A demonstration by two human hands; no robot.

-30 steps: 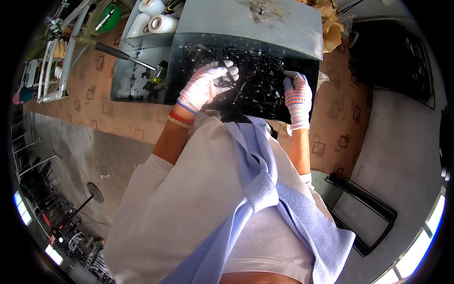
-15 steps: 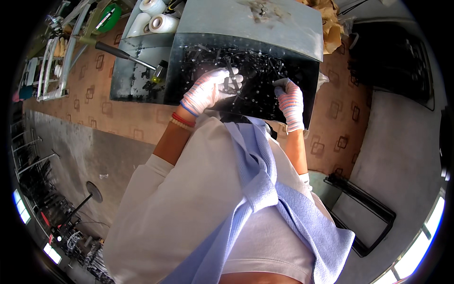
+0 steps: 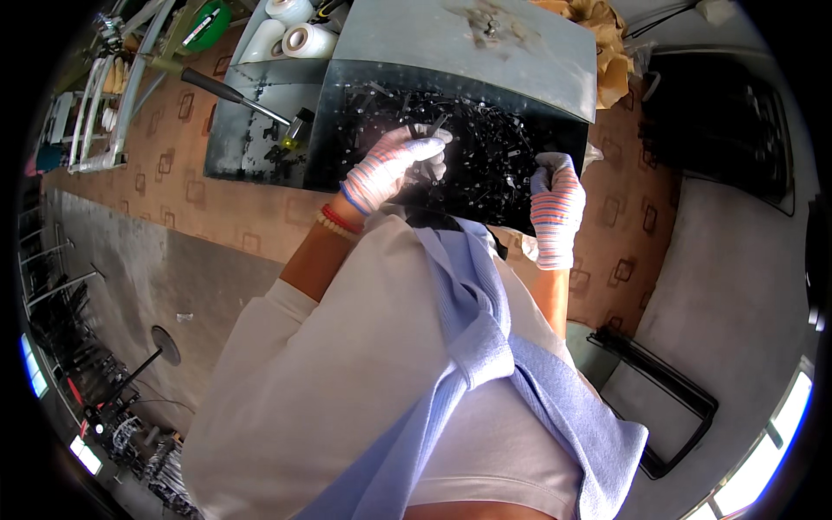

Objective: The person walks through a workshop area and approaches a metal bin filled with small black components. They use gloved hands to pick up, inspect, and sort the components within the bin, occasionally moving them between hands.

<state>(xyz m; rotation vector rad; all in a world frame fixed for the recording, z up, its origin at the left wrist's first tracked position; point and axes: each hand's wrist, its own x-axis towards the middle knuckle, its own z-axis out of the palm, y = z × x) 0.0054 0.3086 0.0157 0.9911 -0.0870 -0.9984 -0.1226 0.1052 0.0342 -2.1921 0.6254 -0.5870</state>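
My left hand (image 3: 400, 160), in a striped knit glove, is closed around a few thin black strip-like pieces (image 3: 438, 126), which stick out past the fingers. It hangs above a dark bin (image 3: 563, 130) strewn with many small black parts (image 3: 490, 143). At the bin's right edge is my right hand (image 3: 556, 208), gloved the same way. Its fingers are curled in; whatever they hold, if anything, is hidden. The two hands are well apart.
A grey metal sheet (image 3: 416, 39) covers the bin's far side. Left of it, a hammer (image 3: 251, 106) lies across a compartment, with rolls of clear film (image 3: 308, 41) behind. Brown paper (image 3: 607, 52) is crumpled at the far right. A black frame (image 3: 667, 373) stands low on the right.
My right hand has moved right and nearer to me, from over the parts to the bin's edge. The left hand has turned slightly, tilting the black strips.
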